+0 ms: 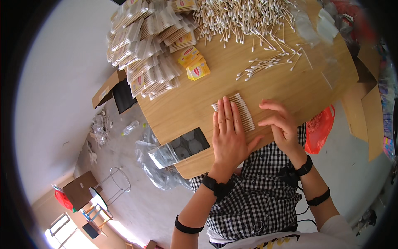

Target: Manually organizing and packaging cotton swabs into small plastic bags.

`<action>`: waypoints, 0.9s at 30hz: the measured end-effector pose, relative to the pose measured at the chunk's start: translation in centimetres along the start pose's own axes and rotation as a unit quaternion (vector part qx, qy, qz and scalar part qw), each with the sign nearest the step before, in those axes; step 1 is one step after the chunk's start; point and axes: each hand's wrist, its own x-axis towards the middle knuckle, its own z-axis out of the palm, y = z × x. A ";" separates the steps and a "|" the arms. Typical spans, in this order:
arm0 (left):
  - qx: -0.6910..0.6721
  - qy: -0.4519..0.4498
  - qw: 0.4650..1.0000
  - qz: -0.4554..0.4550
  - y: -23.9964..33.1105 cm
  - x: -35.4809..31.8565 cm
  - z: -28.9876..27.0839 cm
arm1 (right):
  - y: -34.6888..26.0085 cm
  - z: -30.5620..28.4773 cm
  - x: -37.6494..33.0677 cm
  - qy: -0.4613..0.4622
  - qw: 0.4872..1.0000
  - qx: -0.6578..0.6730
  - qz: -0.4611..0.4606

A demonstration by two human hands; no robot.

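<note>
My L hand lies flat, fingers straight and close together, thumb out to the side. It's on top of a neat row of cotton swabs, covering the L part; the white tips show just R of my fingers, a few more by the L fingertips. Not gripping, just palm-down.

My R hand is near, R of the row, fingers apart and loosely bent, nothing visible in them. Hard to say from this angle whether those fingertips touch the table.

Beyond my fingertips, slightly R: some loose swabs, then the big swab pile further up. Clear plastic sleeves are up & R of my R fingers. Up & L of my L fingers: yellow cards, w/ the filled packets stacked past them. Black tray w/ round shapes is just L of my L hand.
</note>
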 end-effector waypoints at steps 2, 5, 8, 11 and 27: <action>-0.001 0.004 1.000 0.001 0.1 -0.1 0.2 | -0.1 0.2 0.1 -0.006 1.000 -0.014 -0.018; -0.002 0.013 1.000 0.004 0.0 0.0 0.4 | -0.2 0.6 0.5 -0.020 0.992 -0.095 -0.079; -0.003 0.019 1.000 0.005 0.1 0.0 0.5 | -0.1 0.8 0.5 -0.013 0.993 -0.096 -0.073; 0.009 0.025 1.000 0.003 0.1 0.0 0.5 | 0.1 1.0 0.3 -0.005 0.992 -0.100 -0.075; 0.017 0.029 0.999 0.003 0.0 0.0 0.8 | -0.1 0.9 0.5 0.001 0.992 -0.106 -0.068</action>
